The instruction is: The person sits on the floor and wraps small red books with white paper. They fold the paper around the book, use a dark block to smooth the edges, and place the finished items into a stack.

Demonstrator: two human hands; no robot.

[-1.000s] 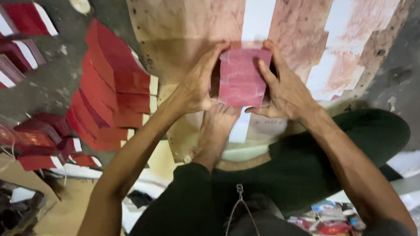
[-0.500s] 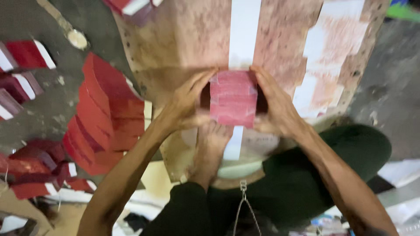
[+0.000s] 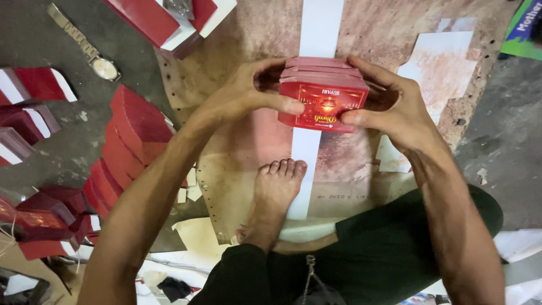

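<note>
Both hands clamp one stack of flat red printed cardboard packets [image 3: 323,93], the left hand [image 3: 240,96] on one end and the right hand [image 3: 389,101] on the other, above a white paper strip [image 3: 307,152] on a stained brown board [image 3: 237,164]. Squaring it well, I judge, needs even pressure with thumbs level. No container shows; left of the left hand, more red folded packets [image 3: 132,141] lie fanned beside a metal wristwatch [image 3: 84,51].

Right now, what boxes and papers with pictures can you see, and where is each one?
Red box stack: between left hand and right hand, flat, gold design on its front.
Flattened red boxes: fanned row, left floor.
Red-and-white boxes: far left.
Green printed sheet: top right corner.
</note>
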